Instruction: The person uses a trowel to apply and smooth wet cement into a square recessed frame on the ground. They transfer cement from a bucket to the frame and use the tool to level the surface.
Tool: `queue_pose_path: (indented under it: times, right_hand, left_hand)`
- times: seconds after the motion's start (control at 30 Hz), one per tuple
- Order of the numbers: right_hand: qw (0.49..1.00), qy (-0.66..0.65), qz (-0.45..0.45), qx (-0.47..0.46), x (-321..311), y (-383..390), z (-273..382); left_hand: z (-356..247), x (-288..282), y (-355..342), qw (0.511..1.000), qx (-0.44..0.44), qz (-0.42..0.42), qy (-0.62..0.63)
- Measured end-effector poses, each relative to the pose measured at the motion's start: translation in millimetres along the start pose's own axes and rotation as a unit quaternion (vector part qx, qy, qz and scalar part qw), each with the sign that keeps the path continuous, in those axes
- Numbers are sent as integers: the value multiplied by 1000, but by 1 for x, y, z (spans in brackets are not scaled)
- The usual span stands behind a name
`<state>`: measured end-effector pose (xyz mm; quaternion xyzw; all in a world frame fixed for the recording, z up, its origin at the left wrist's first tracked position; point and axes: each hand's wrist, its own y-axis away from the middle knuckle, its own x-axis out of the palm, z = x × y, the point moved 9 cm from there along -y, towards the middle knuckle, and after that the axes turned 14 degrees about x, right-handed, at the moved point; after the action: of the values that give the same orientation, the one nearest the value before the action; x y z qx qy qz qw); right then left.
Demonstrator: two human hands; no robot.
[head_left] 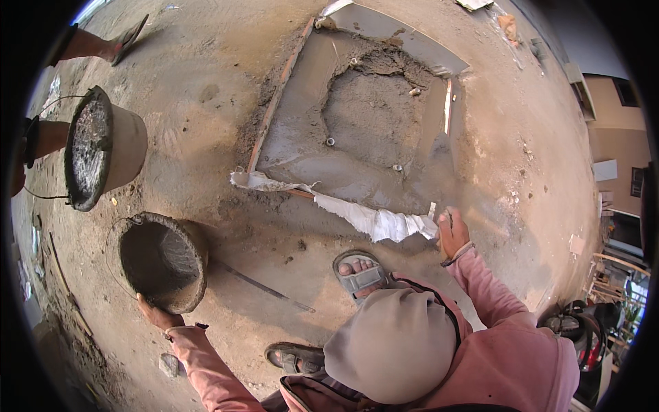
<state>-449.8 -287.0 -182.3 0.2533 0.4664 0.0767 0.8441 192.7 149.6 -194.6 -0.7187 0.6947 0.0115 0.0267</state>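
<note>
Down on the dirt ground, a mortar-caked bucket (163,259) lies tipped on its side, and the left hand (156,316) grips its lower rim, fingers curled around the edge. Meanwhile the right hand (452,232) closes around a thin tool handle beside the torn white sack (371,220) edging the wet cement bed (371,117). Farther left, another bucket (103,147) hangs by another person's legs.

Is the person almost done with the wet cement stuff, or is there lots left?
Probably partway. Done: grey mortar lies mixed on the flat sheet. In hand: the left hand grips the rim of an empty-looking bucket, and the right hand is closed at the torn white sack edge. Left: the pile looks hardly scooped.
</note>
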Motion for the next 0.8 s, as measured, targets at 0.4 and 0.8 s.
queue_pose_path:
  times: [0.4,0.8]
  right_hand:
    - [860,116,25,-495,41,84,313]
    - [622,592,-18,-512,249,99,551]
  left_hand:
    - [-33,21,1,996,71,-38,-40]
    - [-15,-4,-9,979,104,-63,-163]
